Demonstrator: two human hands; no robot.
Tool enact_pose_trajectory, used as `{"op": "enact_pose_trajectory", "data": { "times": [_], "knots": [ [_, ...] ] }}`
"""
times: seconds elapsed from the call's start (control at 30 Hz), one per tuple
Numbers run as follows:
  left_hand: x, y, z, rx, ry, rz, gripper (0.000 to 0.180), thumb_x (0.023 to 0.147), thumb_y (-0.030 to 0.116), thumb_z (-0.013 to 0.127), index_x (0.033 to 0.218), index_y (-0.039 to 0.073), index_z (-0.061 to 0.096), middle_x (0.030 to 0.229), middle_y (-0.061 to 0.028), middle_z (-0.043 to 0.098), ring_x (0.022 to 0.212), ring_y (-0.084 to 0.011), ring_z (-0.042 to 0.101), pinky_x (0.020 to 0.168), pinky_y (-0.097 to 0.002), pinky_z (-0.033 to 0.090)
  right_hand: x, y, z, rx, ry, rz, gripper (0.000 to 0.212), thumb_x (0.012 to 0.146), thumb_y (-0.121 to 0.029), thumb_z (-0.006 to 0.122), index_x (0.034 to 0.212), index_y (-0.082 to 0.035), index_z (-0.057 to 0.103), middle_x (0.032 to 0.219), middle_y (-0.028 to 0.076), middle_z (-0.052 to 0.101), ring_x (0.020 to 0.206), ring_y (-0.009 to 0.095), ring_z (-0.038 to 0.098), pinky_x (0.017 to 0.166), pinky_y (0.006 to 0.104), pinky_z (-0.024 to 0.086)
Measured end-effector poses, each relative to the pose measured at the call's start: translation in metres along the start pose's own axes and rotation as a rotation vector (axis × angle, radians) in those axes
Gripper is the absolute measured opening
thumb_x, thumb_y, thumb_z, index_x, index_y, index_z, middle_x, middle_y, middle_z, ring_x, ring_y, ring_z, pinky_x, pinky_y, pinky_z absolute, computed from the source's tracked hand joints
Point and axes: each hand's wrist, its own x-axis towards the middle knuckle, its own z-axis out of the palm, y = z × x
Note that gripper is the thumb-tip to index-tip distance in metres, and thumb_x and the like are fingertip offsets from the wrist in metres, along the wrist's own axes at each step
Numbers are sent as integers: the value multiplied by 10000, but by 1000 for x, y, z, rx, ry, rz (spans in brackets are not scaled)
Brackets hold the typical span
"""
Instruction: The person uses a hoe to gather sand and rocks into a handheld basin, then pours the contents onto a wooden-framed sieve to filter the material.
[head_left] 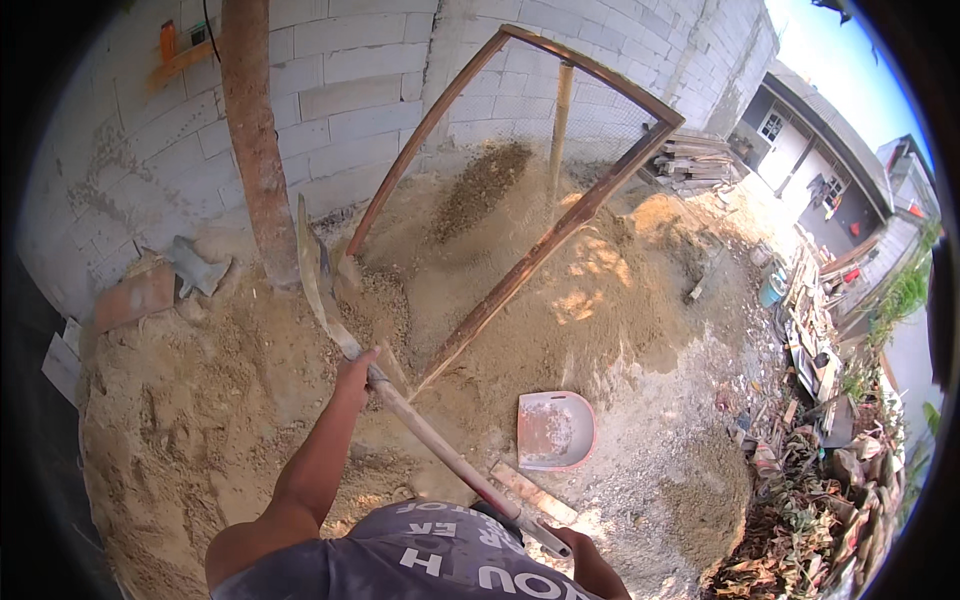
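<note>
My left hand (358,375) is closed around the shaft of a shovel (440,447), just behind its metal socket. Lower down, my right hand (568,545) grips the shaft near its rear end, its fingers partly hidden. The shovel's blade (315,265) points away from me, turned on edge, at the left side of a large wooden-framed mesh sieve (575,218). That sieve leans tilted, held up by a wooden prop (559,130). A dark patch of gravelly sand (482,190) shows against the mesh, and coarse grit (385,305) lies at its lower end.
A heap of sand (200,420) spreads at left, beside a wooden post (255,140) and a block wall (350,65). A scoop-shaped plastic pan (556,430) and a short board (533,490) lie near me. Scrap wood (805,330) and dry leaves (775,555) line the right side.
</note>
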Motion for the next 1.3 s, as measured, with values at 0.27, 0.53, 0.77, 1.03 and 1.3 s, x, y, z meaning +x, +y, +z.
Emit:
{"op": "enact_pose_trajectory", "data": {
  "times": [0.27,0.53,0.77,1.03,1.3],
  "knots": [
    [-35,-181,-154,-207,259,-409,240,822,289,699,1000,158,605,927,-48,544,806,-199,521,638,-411,416,-40,21,-58,-547,177,155,905,781,-805,459,1080,22,672,1022,182,681,910,295,659,831,405,494],
    [-50,-285,-221,-598,766,-405,295,832,313,687,967,102,532,819,-56,511,605,-204,508,503,-401,429,18,-75,-114,156,319,-131,558,869,-591,568,944,-39,571,634,78,524,530,216,558,439,355,431],
    [-11,-417,-159,-739,864,-384,188,862,217,652,776,110,524,601,-53,521,494,-207,536,417,-346,428,126,-70,-192,620,62,4,434,903,-526,511,668,-169,443,499,-30,343,407,156,316,405,329,307],
    [87,-707,-24,-1025,772,-819,163,828,171,662,838,108,512,654,-57,497,561,-235,533,522,-402,477,194,-49,-276,438,671,42,468,900,-521,544,654,-171,353,492,-56,275,376,73,271,337,264,199],
    [204,-800,95,-1107,585,-978,251,812,230,684,940,88,521,733,-69,537,616,-219,556,553,-376,488,227,-83,-368,182,996,86,437,829,-595,592,837,-162,541,595,-66,379,447,55,326,401,191,258]
  ]
}}
